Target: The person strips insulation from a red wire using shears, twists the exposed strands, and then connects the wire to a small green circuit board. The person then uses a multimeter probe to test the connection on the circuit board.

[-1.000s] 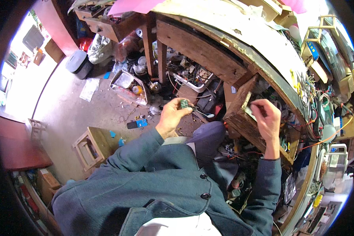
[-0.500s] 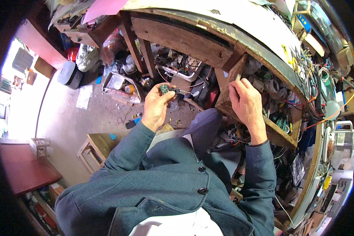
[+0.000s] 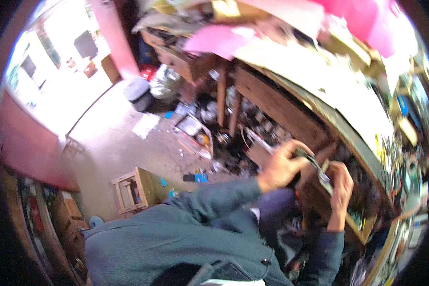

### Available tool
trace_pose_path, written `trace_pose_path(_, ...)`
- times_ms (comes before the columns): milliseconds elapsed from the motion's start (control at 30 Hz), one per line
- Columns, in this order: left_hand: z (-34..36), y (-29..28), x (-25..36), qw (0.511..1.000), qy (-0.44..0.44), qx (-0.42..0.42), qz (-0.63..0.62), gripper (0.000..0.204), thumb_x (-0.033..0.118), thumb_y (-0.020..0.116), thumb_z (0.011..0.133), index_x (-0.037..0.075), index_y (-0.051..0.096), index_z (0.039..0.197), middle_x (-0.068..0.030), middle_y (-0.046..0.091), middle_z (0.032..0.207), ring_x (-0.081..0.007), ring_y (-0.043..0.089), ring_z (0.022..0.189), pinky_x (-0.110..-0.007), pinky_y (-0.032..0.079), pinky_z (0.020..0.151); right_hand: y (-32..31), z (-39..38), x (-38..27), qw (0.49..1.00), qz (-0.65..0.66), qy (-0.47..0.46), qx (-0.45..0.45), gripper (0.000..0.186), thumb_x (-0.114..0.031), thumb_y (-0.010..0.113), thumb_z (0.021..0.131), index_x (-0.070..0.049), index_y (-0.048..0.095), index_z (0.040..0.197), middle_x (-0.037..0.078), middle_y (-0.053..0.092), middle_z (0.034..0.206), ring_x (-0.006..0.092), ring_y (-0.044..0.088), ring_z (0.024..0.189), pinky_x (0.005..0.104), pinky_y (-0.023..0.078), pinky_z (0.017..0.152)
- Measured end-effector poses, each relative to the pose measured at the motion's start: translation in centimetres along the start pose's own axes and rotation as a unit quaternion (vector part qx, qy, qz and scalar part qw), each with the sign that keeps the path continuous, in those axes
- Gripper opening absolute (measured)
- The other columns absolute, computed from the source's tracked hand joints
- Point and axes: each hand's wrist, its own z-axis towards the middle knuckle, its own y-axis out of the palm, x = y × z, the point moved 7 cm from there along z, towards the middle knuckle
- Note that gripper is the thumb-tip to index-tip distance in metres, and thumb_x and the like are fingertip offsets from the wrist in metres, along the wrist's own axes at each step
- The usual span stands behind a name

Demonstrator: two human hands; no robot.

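Observation:
My left hand [image 3: 283, 167] is closed around a small circuit board [image 3: 301, 153], its green face plain a moment ago and now a dark blur at the fingertips. From it a dark, thin part [image 3: 314, 164] reaches toward my right hand [image 3: 341, 188]. That hand's fingers are bent in a pinch beside a pale, smeared piece [image 3: 324, 179]; motion blur hides what exactly they grip. Both hands are held close together in front of the bench's open wooden drawer [image 3: 314, 190].
A cluttered workbench [image 3: 319, 86] with pink sheets [image 3: 214, 40] runs along the far right. Beneath it lie heaped parts and an open box [image 3: 207, 150]. A wooden stool [image 3: 150, 188] stands on the floor at left, near a grey bin [image 3: 138, 93].
My view has swung, shifting the scene rightward and down. My left hand has brought the circuit board over to my right hand, which was apart by the drawer edge before.

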Motion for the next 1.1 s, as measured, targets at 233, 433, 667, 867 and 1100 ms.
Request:
trace_pose_path(233, 3.2, 10.3, -2.0, 0.992, 0.006, -0.114, -0.049, 0.019, 0.003, 0.066, 0.086, 0.003, 0.061, 0.104, -0.0011, 0.062, 0.093, -0.0081, 0.056, 0.092, -0.027, 0.049, 0.08, -4.8, 0.4, -1.5, 0.996, -0.051, -0.045, 0.061, 0.024, -0.016, 0.063, 0.096, -0.001, 0.061, 0.115, 0.001, 0.061, 0.097, 0.0092, 0.055, 0.087, 0.0242, 0.044, 0.077)
trace_pose_path(433, 3.6, 11.8, -3.9, 0.991, -0.015, -0.13, -0.019, 0.023, 0.004, 0.067, 0.087, 0.002, 0.059, 0.109, -0.0057, 0.064, 0.101, -0.0131, 0.058, 0.098, -0.031, 0.047, 0.089, -7.1, 0.9, -2.9, 0.97, -0.236, -0.061, 0.026, 0.016, -0.002, 0.071, 0.083, 0.002, 0.062, 0.095, 0.006, 0.06, 0.074, 0.013, 0.056, 0.068, 0.0281, 0.046, 0.064)
trace_pose_path(667, 3.1, 11.7, -3.3, 0.988, -0.021, -0.14, 0.062, 0.029, 0.018, 0.067, 0.09, 0.005, 0.056, 0.114, -0.015, 0.063, 0.109, -0.0223, 0.058, 0.113, -0.037, 0.042, 0.1, -6.6, 2.6, -3.5, 0.964, -0.246, -0.097, -0.037, 0.023, 0.005, 0.066, 0.076, 0.003, 0.062, 0.098, 0.008, 0.064, 0.079, 0.0134, 0.062, 0.07, 0.0271, 0.049, 0.065)
trace_pose_path(867, 2.1, 12.4, -3.1, 0.987, -0.004, -0.144, 0.067, 0.032, 0.018, 0.068, 0.09, 0.005, 0.055, 0.116, -0.0141, 0.063, 0.105, -0.0223, 0.06, 0.107, -0.037, 0.044, 0.096, -7.6, 1.6, -1.4, 0.985, -0.161, -0.062, -0.005, 0.019, 0.0, 0.071, 0.079, 0.002, 0.062, 0.095, 0.007, 0.065, 0.081, 0.0131, 0.062, 0.074, 0.0275, 0.049, 0.07)
trace_pose_path(1100, 3.6, 10.7, -1.9, 0.988, 0.039, -0.096, 0.117, 0.017, 0.011, 0.073, 0.084, 0.006, 0.064, 0.098, -0.0042, 0.062, 0.095, -0.0154, 0.06, 0.088, -0.032, 0.051, 0.078, -6.1, 2.7, -1.4, 0.989, -0.113, -0.091, -0.03, 0.023, -0.015, 0.071, 0.086, 0.001, 0.067, 0.102, 0.009, 0.069, 0.094, 0.0169, 0.064, 0.084, 0.0316, 0.051, 0.076)
